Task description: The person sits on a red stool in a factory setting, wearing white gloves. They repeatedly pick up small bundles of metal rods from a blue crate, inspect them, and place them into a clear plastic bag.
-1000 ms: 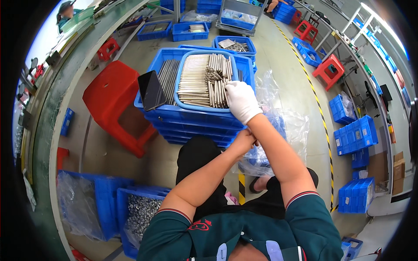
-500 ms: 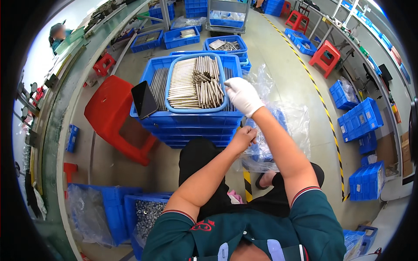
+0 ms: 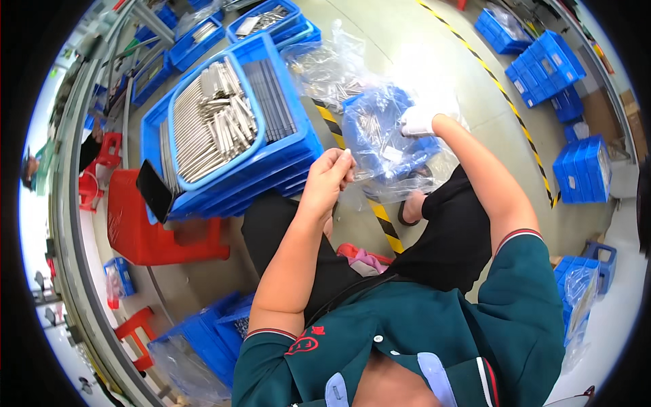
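My right hand [image 3: 419,122], in a white glove, is over a blue bin [image 3: 410,163] lined with a clear plastic bag [image 3: 380,139]. Small metal parts [image 3: 371,125] lie in that bag. The gloved fingers are curled together; anything between them is too small to make out. Bare and closed, my left hand [image 3: 330,175] hovers between the bin and a stack of blue crates [image 3: 288,159], and its fingers hide whatever they may hold. On the stack sits a light-blue tray [image 3: 261,125] of metal rods [image 3: 217,122], mostly in rows, some piled loosely. Dark rods [image 3: 268,98] fill the crate beside it.
A black phone [image 3: 156,192] leans on the crate's near left corner, beside a red stool [image 3: 125,224]. Blue crates [image 3: 549,68] stand at the right, beyond yellow-black floor tape [image 3: 505,102]. More bins [image 3: 210,332] are at the lower left. A person [image 3: 34,163] is at far left.
My right hand has moved from the tray's right edge to over the bagged bin. My left hand stays closed, now near the crate's front corner. The view has turned toward the right.
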Available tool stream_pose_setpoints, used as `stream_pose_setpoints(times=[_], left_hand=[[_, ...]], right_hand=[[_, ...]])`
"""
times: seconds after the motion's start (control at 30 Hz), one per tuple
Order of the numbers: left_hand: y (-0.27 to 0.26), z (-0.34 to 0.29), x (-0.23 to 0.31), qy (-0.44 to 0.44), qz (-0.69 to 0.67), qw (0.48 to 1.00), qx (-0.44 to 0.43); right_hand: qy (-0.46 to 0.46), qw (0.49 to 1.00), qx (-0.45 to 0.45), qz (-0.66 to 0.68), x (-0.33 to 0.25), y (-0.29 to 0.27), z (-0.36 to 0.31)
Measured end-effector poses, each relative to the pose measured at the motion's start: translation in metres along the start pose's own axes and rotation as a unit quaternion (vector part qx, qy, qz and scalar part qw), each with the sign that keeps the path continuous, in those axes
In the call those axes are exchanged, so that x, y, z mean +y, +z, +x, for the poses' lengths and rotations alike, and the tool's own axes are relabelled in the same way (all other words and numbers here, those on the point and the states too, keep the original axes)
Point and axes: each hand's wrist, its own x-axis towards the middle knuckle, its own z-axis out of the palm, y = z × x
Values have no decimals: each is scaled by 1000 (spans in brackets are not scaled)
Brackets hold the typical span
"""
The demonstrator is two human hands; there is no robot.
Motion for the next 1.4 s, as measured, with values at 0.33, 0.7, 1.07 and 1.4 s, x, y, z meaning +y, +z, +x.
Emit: stream_pose_setpoints(times=[0.33, 0.7, 1.07, 1.4], left_hand=[[22, 15, 9, -53, 40, 998, 10], [24, 34, 2, -152, 53, 986, -37], [11, 49, 10, -200, 18, 980, -1], [1, 53, 20, -213, 4, 977, -5]], right_hand=[[156, 984, -37, -75, 94, 149, 76], [229, 940, 112, 227, 121, 214, 218], [324, 878, 219, 274, 104, 239, 368], [262, 902, 280, 200, 122, 288, 380]])
